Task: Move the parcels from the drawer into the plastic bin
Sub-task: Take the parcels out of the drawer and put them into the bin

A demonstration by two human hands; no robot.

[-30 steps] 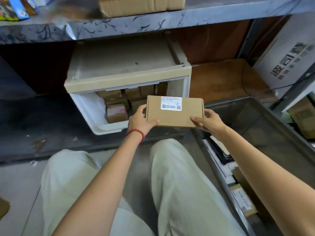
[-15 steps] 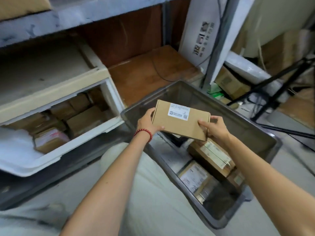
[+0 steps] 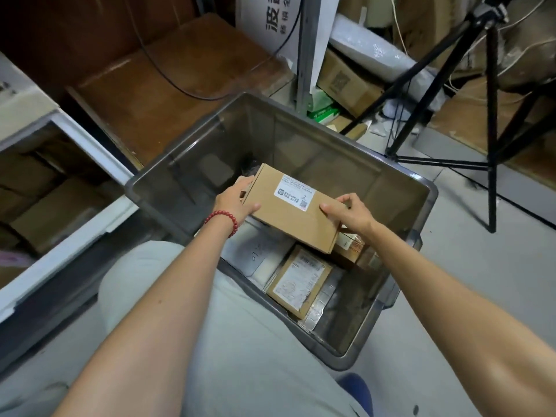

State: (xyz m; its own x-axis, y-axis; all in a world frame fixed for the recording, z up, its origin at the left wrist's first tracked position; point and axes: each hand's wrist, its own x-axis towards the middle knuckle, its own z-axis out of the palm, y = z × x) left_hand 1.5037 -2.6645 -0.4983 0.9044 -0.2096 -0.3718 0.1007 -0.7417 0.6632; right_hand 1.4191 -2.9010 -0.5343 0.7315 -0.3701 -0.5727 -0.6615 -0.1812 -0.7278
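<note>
From the head camera, looking down: both hands are on one brown parcel (image 3: 288, 209), white label facing up. The left hand (image 3: 234, 200), with a red bead bracelet (image 3: 222, 219) at its wrist, grips the parcel's left end, thumb on top at the near corner. The right hand (image 3: 349, 213) clasps the right end, thumb on top and fingers curled round the edge.

The parcel hangs tilted over the open top of the grey plastic bin (image 3: 421, 188), above what already lies inside. A labelled box (image 3: 298, 281) sits flat on the bin floor, with another package (image 3: 349, 246) just beside it, partly hidden under the held parcel.

On the left the white drawer (image 3: 60, 260) stands open, with brown boxes (image 3: 51, 212) packed inside it. A knee in pale trousers (image 3: 240, 341) fills the foreground, right against the bin's near wall. A black tripod (image 3: 492, 115) stands on the floor beyond the bin, to the right.
</note>
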